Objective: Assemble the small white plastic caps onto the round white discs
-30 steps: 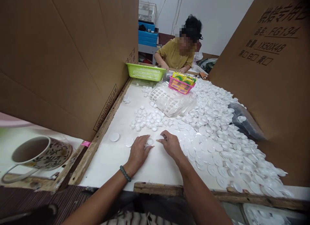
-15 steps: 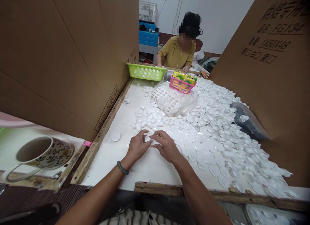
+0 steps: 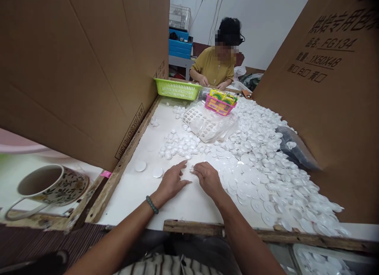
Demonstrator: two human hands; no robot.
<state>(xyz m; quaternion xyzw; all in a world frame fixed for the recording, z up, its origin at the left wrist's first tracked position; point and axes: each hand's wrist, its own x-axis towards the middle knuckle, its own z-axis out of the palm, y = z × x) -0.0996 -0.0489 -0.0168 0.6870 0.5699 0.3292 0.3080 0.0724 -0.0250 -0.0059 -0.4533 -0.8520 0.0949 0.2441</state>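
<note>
My left hand (image 3: 171, 183), a beaded bracelet at its wrist, rests low over the white tabletop with thumb and fingers spread and nothing visible between them. Close to its right, my right hand (image 3: 209, 181) pinches a small white piece (image 3: 192, 169) between thumb and fingertips; its exact shape is too small to tell. A round white disc (image 3: 158, 172) lies just left of my left hand, and another white disc (image 3: 140, 166) is farther left. Beyond my hands is a heap of small white domed caps (image 3: 179, 145). Flat white discs (image 3: 245, 180) overlap to the right of my right hand.
A large pile of white pieces (image 3: 272, 160) spreads along the right cardboard sheet (image 3: 331, 121). Farther back are a plastic bag (image 3: 204, 127), a pink basket (image 3: 220, 106) and a green basket (image 3: 177, 90). A mug (image 3: 56, 186) stands left. Across the table sits a co-worker (image 3: 217, 68).
My hands have moved apart. My left fingers, earlier closed around a white piece beside my right fingertips, are now spread. The disc beside my left hand shows more fully.
</note>
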